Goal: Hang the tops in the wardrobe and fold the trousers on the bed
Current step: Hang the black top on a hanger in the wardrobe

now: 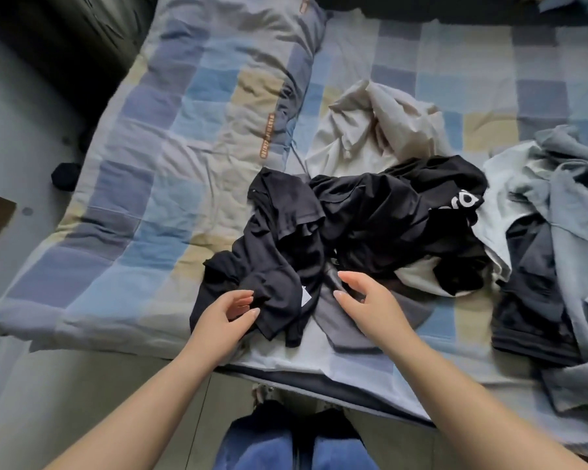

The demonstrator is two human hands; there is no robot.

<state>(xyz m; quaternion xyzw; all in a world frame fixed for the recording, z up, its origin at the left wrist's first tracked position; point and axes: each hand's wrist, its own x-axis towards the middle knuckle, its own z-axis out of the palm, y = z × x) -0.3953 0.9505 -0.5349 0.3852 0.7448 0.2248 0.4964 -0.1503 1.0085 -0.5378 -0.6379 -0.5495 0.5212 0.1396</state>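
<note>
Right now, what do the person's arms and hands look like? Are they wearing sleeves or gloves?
Both arms are bare as far as the picture shows, with no sleeves in view. The left hand and right hand wear no gloves, rings, watch or bracelets. The fingernails look plain and pale.

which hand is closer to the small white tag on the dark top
Left. The left hand sits at the dark top, just left of the white tag. The right hand hovers farther off to the tag's right.
</note>
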